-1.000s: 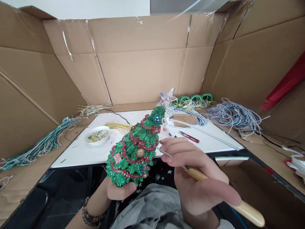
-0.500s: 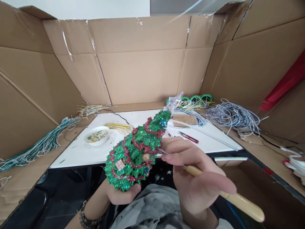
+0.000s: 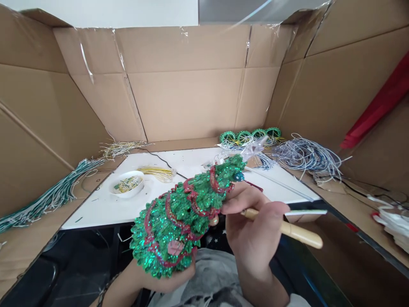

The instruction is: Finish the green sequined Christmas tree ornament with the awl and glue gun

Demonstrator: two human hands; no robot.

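A glittery green miniature Christmas tree (image 3: 159, 221) with red garland and small ornaments lies tilted in front of me, its tip pointing up and right. A clear, shiny star-like topper (image 3: 254, 148) is at that tip. My left hand (image 3: 174, 277) is closed around the tree's base from below, most of its fingers hidden behind the tree. In my right hand (image 3: 252, 226) is a wooden-handled awl (image 3: 298, 233), gripped between thumb and fingers. Those fingertips touch the tree's upper right side; the awl's metal shaft is hidden from view.
On the white table stands a white bowl (image 3: 128, 184) of small wire pieces, with yellow wires (image 3: 158, 172) beside it. Green tinsel rings (image 3: 252, 135) and a coil of bluish wires (image 3: 308, 155) lie at the back right. Green-white wires (image 3: 47, 198) lie left. Cardboard walls (image 3: 185, 98) surround the table.
The tree has turned and come lower and closer, its tip shifting right. My right hand has moved against the tree, and the awl's shaft, visible before, is now hidden.
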